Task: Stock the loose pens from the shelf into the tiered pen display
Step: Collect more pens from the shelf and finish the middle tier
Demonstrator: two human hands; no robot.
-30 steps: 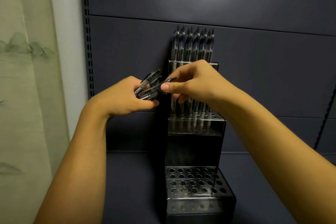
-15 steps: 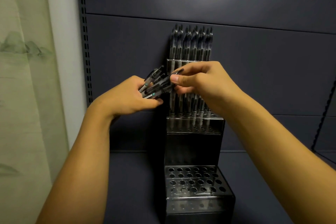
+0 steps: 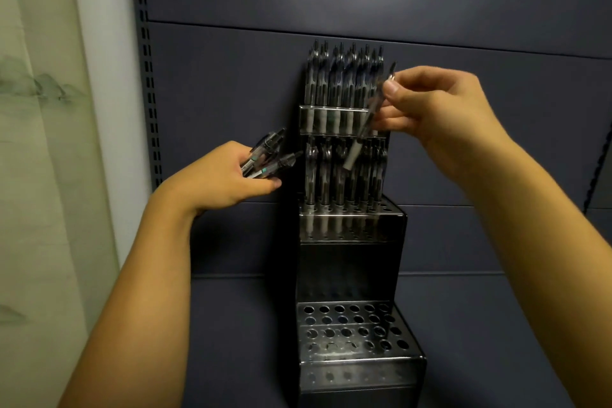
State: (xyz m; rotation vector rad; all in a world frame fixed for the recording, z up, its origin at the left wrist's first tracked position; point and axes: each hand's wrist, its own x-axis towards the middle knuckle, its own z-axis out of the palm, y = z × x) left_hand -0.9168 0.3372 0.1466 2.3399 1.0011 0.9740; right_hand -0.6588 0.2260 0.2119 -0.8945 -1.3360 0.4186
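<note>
A metal tiered pen display stands on the dark shelf against the back panel. Its top and middle tiers hold rows of upright pens; the bottom tier shows only bare holes. My left hand grips a bundle of loose pens just left of the display's middle tier. My right hand pinches a single pen between thumb and fingers, held tilted with its tip pointing down-left, in front of the right side of the upper tiers.
The dark blue shelf floor lies on both sides of the display. A slotted upright rail runs along the left edge, with a white post and pale patterned wall beyond it.
My right hand has pulled one pen out of the bundle and moved up and to the right with it. My left hand has dropped slightly with the remaining pens.
</note>
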